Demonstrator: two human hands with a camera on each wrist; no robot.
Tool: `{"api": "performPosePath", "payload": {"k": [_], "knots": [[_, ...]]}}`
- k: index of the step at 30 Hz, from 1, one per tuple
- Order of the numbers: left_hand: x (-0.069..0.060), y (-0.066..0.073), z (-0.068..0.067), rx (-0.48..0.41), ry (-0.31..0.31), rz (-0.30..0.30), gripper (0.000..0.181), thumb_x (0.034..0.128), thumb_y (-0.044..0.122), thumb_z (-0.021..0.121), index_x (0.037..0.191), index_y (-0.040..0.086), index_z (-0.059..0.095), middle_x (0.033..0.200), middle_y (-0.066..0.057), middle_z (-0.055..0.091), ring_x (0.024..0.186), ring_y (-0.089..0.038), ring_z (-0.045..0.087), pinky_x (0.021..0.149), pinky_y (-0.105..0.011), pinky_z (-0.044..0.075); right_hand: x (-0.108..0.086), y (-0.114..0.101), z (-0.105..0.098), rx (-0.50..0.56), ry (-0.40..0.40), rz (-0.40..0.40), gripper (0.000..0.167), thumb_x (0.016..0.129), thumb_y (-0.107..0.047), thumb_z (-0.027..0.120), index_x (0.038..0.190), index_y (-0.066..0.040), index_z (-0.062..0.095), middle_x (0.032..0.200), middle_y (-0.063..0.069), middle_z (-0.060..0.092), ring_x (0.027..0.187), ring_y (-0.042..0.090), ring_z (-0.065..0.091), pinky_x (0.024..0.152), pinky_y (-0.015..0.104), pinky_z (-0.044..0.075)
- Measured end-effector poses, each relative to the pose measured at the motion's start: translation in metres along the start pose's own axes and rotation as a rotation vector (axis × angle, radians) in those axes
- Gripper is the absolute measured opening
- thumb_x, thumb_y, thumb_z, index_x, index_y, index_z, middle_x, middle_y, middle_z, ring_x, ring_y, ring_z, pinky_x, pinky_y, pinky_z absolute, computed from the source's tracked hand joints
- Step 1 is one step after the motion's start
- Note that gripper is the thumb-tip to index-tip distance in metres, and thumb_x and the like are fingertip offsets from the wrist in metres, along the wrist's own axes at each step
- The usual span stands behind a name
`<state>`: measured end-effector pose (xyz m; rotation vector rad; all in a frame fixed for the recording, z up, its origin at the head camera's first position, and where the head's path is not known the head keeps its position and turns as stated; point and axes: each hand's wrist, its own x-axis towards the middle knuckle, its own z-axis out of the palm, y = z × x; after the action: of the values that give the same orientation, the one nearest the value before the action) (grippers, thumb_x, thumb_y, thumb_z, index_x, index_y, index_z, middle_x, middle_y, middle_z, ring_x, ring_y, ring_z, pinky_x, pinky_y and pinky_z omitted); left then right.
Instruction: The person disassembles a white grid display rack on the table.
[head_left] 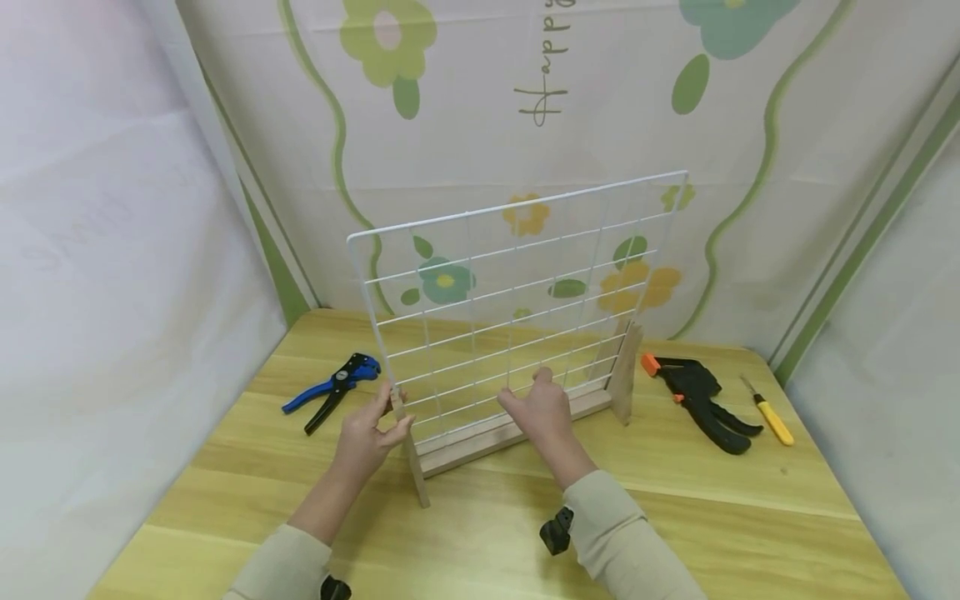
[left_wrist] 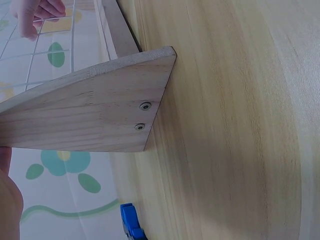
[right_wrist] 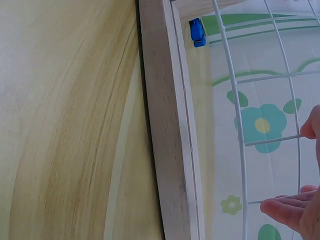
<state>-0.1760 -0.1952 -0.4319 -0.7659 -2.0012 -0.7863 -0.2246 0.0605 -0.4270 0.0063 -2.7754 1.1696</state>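
Note:
A white wire grid (head_left: 517, 246) stands upright and tilted in a wooden base, whose crossbar (head_left: 480, 446) runs between two angled side panels. My left hand (head_left: 366, 433) grips the upper part of the left side panel (left_wrist: 100, 110), thumb in front and fingers behind. Two round screw heads (left_wrist: 145, 106) show low on that panel's outer face. Over the lower middle of the grid, my right hand (head_left: 542, 408) holds the wires, its thumb (right_wrist: 311, 124) against one of them. The right side panel (head_left: 624, 375) stands apart from both hands.
Blue-and-black wire stripping pliers (head_left: 341, 387) lie on the wooden table left of the base. To the right are a black clamp tool with orange pads (head_left: 705, 404) and a yellow-handled screwdriver (head_left: 772, 419). A flower-printed cloth (head_left: 600, 125) hangs behind.

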Motion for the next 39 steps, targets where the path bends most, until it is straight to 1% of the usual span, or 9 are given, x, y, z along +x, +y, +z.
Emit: {"api": "performPosePath", "payload": {"k": [5,8,12,17,22,26,32,36,39], "knots": [[0.001,0.002,-0.002,0.019,0.015,0.001,0.047,0.0939,0.033,0.051,0.104,-0.013,0.055,0.089,-0.021,0.068,0.074,-0.035,0.067,0.067,-0.031,0.059,-0.002,-0.002,0.000,-0.005,0.057,-0.063,0.064,0.078,-0.038,0.061,0.120,0.008,0.046,0.044,-0.006,0.031,0.036,0.007,0.023,0.029,0.014,0.019],[0.000,0.002,-0.002,0.026,0.015,-0.014,0.051,0.0943,0.036,0.049,0.105,-0.013,0.055,0.090,-0.020,0.068,0.074,-0.035,0.068,0.069,-0.029,0.059,-0.002,0.000,0.001,-0.039,0.160,-0.172,0.060,0.078,-0.036,0.062,0.117,0.008,0.051,0.042,-0.007,0.031,0.036,0.005,0.020,0.029,0.014,0.017],[-0.003,0.002,-0.001,0.016,0.004,-0.043,0.052,0.0939,0.037,0.050,0.108,-0.013,0.055,0.093,-0.019,0.068,0.076,-0.034,0.068,0.074,-0.024,0.057,-0.002,0.007,0.005,-0.078,0.339,-0.331,0.054,0.075,-0.034,0.066,0.109,0.008,0.057,0.042,-0.004,0.040,0.037,0.001,0.018,0.029,0.012,0.017],[-0.005,0.002,-0.001,0.015,-0.005,-0.071,0.052,0.0935,0.039,0.049,0.110,-0.010,0.056,0.093,-0.017,0.068,0.076,-0.032,0.068,0.077,-0.018,0.056,-0.001,0.013,0.010,-0.090,0.476,-0.446,0.053,0.072,-0.032,0.070,0.104,0.009,0.059,0.051,0.008,0.057,0.039,-0.005,0.016,0.030,0.009,0.019],[-0.003,0.004,0.001,-0.017,-0.014,-0.066,0.048,0.0930,0.034,0.053,0.110,-0.010,0.055,0.091,-0.018,0.068,0.076,-0.033,0.068,0.078,-0.019,0.056,0.001,0.020,0.013,-0.105,0.592,-0.504,0.053,0.068,-0.032,0.073,0.099,0.008,0.060,0.068,0.019,0.067,0.042,-0.013,0.013,0.031,0.005,0.016],[-0.004,0.005,0.003,-0.014,-0.009,-0.060,0.049,0.0935,0.035,0.051,0.111,-0.011,0.055,0.091,-0.019,0.068,0.074,-0.032,0.069,0.075,-0.020,0.057,0.004,0.023,0.014,-0.113,0.665,-0.548,0.052,0.065,-0.030,0.074,0.096,0.008,0.060,0.069,0.021,0.068,0.043,-0.013,0.016,0.034,0.001,0.013],[-0.006,0.004,0.003,-0.011,0.001,-0.059,0.053,0.0937,0.036,0.050,0.112,-0.013,0.055,0.096,-0.022,0.067,0.076,-0.034,0.068,0.076,-0.018,0.056,0.005,0.020,0.014,-0.098,0.694,-0.559,0.051,0.064,-0.029,0.074,0.096,0.008,0.060,0.070,0.022,0.068,0.035,-0.001,0.033,0.037,-0.001,0.012],[-0.004,0.003,0.000,-0.004,0.016,-0.033,0.049,0.0928,0.032,0.054,0.113,-0.013,0.054,0.101,-0.025,0.065,0.076,-0.036,0.068,0.070,-0.025,0.058,0.006,0.015,0.016,-0.071,0.711,-0.559,0.050,0.064,-0.028,0.073,0.096,0.008,0.060,0.070,0.022,0.068,0.040,-0.009,0.024,0.034,0.001,0.014],[-0.001,0.003,0.000,0.004,0.010,-0.016,0.044,0.0894,0.024,0.059,0.113,-0.013,0.054,0.098,-0.026,0.066,0.074,-0.035,0.068,0.066,-0.030,0.059,0.006,0.014,0.015,-0.068,0.723,-0.547,0.050,0.064,-0.029,0.073,0.095,0.008,0.061,0.070,0.021,0.068,0.043,-0.013,0.019,0.033,0.002,0.015]]}}
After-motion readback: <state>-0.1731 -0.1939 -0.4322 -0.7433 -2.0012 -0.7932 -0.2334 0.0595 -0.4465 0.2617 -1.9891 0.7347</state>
